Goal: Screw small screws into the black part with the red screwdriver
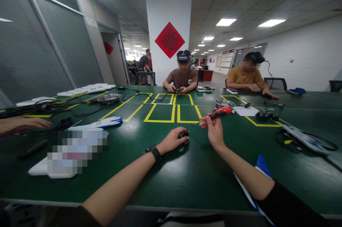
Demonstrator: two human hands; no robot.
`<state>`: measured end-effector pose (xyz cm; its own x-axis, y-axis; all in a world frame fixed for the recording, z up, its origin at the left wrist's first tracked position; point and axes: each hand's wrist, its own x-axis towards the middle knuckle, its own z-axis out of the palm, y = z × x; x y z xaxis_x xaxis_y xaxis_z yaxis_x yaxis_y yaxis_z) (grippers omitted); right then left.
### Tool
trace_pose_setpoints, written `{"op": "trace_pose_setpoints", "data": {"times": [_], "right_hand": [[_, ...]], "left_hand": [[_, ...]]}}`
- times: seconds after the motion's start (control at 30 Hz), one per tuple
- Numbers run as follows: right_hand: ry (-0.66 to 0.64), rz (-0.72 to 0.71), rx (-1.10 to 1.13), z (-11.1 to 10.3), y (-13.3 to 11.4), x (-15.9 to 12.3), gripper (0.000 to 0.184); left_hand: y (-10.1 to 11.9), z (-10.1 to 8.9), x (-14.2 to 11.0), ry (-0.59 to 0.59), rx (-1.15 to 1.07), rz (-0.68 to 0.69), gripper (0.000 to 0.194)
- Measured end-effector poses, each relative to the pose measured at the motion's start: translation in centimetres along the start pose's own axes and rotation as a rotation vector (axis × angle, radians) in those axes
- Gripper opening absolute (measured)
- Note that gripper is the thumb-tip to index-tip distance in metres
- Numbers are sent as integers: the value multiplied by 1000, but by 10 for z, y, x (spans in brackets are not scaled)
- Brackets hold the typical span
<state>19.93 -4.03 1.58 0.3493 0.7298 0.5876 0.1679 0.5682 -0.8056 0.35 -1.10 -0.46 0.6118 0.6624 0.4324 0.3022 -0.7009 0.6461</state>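
Centrally, the left hand (172, 140) pinches a black cylindrical part (186, 133). Right of centre, the right hand (215, 133) grips a screwdriver (221, 113).

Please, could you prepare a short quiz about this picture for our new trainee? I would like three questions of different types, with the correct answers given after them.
1. Which hand holds the screwdriver? A) the left; B) the right; C) neither.
2. True or false: the watch is worn on the right arm.
3. Fill in the colour: the left hand holds a small part with a ____ body.

Key:
1. B, the right hand.
2. False; it is worn on the left.
3. Black.
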Motion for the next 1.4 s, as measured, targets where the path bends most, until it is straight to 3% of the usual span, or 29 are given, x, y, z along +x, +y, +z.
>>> {"op": "trace_pose_setpoints", "data": {"times": [0.17, 0.4, 0.63, 0.93, 1.4], "right_hand": [[4, 7, 88, 0, -4, -4, 30], [49, -89, 187, 2, -15, -10, 24], [-185, -120, 245, 5, -21, -23, 21], [-428, -189, 45, 4, -13, -29, 19], [-442, -205, 6, 6, -10, -30, 19]], "left_hand": [[-2, 0, 0, -10, 9, -4, 30], [-7, 1, 0, -15, 28, 11, 37], [-6, 2, -1, -21, -20, 26, 39], [-5, 2, 1, -8, 13, 27, 28], [-4, 1, 1, -11, 20, -1, 25]]}}
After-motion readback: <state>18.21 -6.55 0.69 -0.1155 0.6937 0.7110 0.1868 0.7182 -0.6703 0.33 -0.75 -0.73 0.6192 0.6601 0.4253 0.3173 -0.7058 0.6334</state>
